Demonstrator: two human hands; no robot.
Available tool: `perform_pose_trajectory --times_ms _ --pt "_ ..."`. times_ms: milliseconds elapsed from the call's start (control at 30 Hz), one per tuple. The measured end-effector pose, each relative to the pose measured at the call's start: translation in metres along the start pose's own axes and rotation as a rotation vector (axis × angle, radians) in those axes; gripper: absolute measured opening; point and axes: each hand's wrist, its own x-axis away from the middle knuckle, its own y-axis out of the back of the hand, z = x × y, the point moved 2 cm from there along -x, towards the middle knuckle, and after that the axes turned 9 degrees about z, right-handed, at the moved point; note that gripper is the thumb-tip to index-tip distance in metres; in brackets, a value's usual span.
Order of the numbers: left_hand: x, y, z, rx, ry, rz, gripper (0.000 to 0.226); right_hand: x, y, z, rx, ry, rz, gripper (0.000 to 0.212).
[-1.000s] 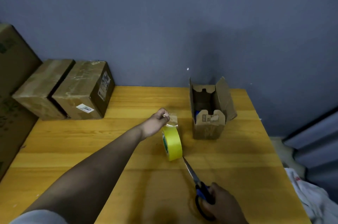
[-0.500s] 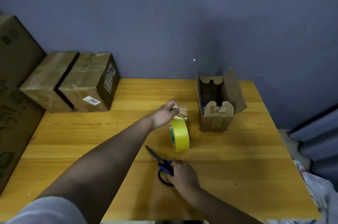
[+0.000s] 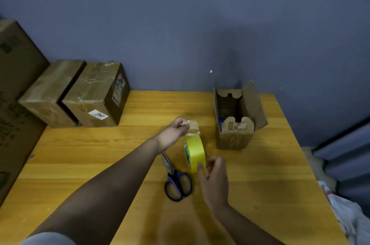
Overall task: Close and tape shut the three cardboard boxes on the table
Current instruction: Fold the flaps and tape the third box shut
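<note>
The lower rim of the yellow tape roll [image 3: 195, 152] is hidden behind the right hand [image 3: 215, 181], so it cannot be told whether the roll stands on the wooden table [image 3: 100, 154] or is lifted. The right thumb and fingers are curled around the near edge of the roll, but this hand is blurred. A loose clear tape end [image 3: 193, 127] is pinched between the thumb and fingers of the left hand [image 3: 175, 131] just above the roll. The tips of the blue-handled scissors [image 3: 176, 178] are covered by the left forearm.

The open box [image 3: 234, 122] is seen at the back right of the table, flaps up; something blue inside is hard to make out, and its small front label cannot be read. Two closed boxes [image 3: 80, 94] are placed side by side at the back left. "2097" is printed on a white sticker [image 3: 98, 114]. A large carton [image 3: 14, 94] is cut off at the left edge.
</note>
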Motion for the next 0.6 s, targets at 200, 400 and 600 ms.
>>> perform_pose_trajectory --times_ms 200,400,600 --pt "0.010 0.003 -0.004 0.224 -0.004 -0.038 0.013 -0.063 -0.005 0.010 -0.332 -0.346 0.507 0.037" --pt "0.025 0.025 -0.007 0.270 -0.042 -0.323 0.010 -0.058 -0.017 0.008 0.009 -0.107 0.662 0.046" --pt "0.048 0.038 -0.004 0.098 -0.092 -0.381 0.009 -0.047 -0.038 0.018 0.669 0.333 0.431 0.038"
